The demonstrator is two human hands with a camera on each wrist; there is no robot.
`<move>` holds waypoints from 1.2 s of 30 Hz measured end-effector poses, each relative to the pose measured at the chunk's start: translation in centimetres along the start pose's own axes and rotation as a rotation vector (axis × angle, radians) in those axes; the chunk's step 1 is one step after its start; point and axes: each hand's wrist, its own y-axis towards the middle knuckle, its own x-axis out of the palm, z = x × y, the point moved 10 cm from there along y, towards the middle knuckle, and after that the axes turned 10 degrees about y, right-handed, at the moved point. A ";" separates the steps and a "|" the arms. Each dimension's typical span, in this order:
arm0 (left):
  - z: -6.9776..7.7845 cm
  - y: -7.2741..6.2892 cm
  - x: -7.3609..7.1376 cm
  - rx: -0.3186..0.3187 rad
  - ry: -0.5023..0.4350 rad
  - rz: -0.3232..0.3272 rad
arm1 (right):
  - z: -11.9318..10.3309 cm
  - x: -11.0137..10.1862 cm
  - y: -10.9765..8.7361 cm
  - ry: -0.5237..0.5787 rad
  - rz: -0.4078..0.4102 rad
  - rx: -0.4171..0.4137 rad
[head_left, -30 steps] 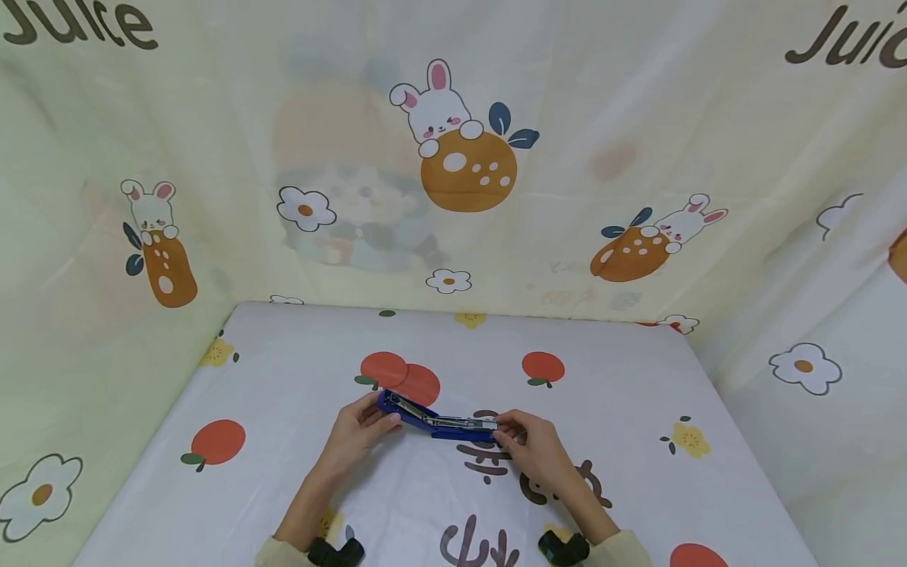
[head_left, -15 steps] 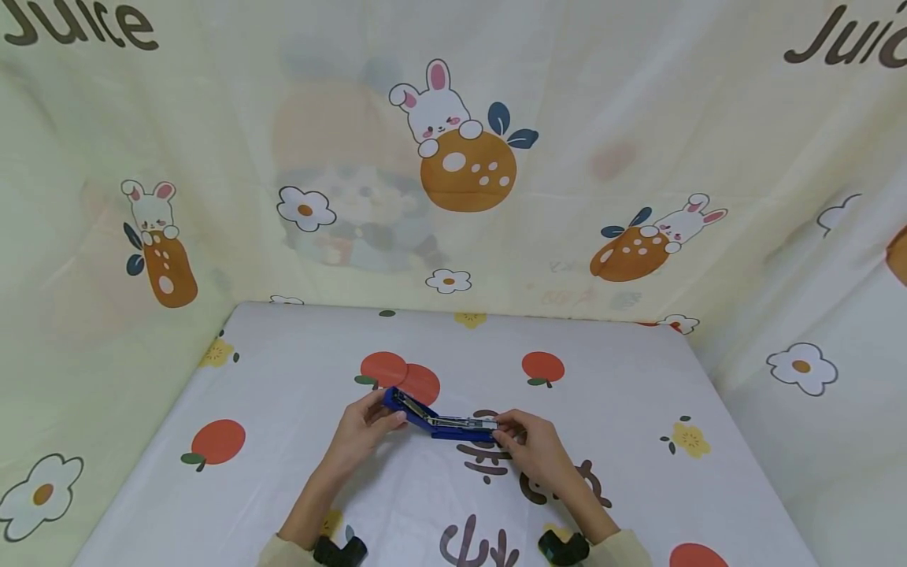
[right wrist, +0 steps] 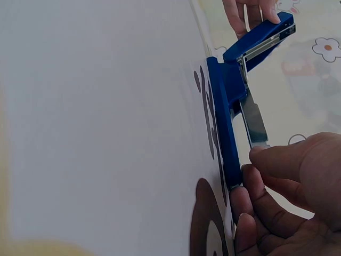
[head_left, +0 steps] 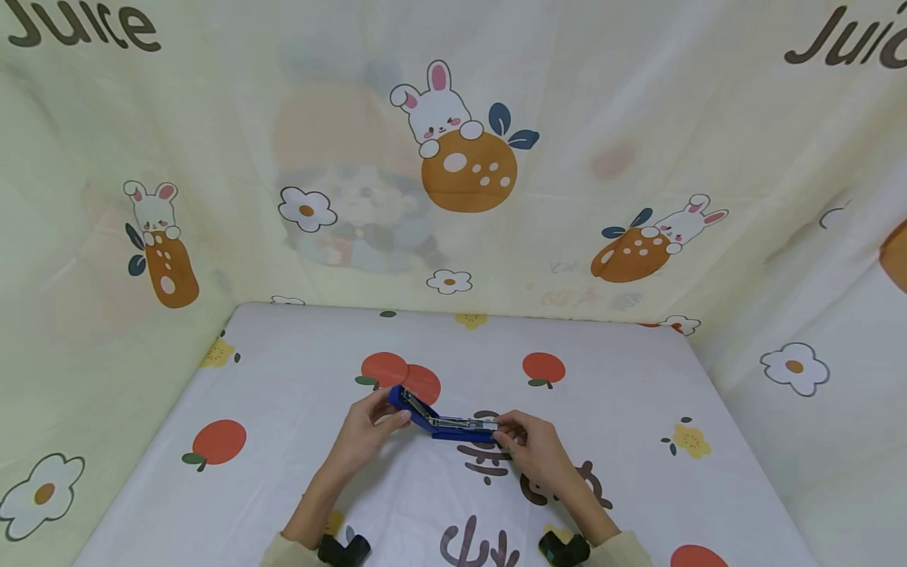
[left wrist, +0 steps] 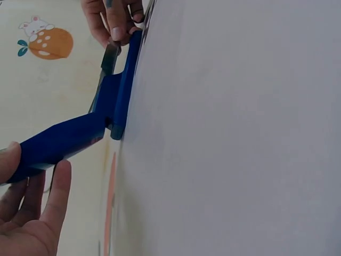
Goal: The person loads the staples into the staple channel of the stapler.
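Observation:
A blue stapler (head_left: 460, 429) lies on the table, its cover swung back to the left so that the metal magazine (right wrist: 254, 120) is exposed. My left hand (head_left: 364, 435) pinches the far end of the raised cover (left wrist: 61, 140), thumb on one side and fingers on the other. At the opposite end, my right hand (head_left: 533, 447) grips the tip of the stapler; in the right wrist view the thumb touches the magazine's end and the fingers are at the end of the blue base (right wrist: 226, 128). Whether staples lie inside is too small to tell.
The table (head_left: 283, 346) wears a white cloth printed with fruit, flowers and dark lettering. Behind it and along both sides hang pale curtains (head_left: 340, 142) with rabbit prints. A dark wrist camera (head_left: 564, 549) sits at each wrist.
My left hand has shifted slightly right and away from me, tipping the cover more steeply. The right hand and the stapler's base have stayed in place.

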 end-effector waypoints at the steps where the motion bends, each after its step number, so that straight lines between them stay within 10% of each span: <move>1: 0.1 0.0 0.0 0.005 0.009 0.005 | 0.0 0.0 0.0 0.001 0.000 -0.001; 36: 2.4 0.4 2.3 0.080 0.100 0.001 | 0.1 0.0 0.0 0.002 -0.001 0.002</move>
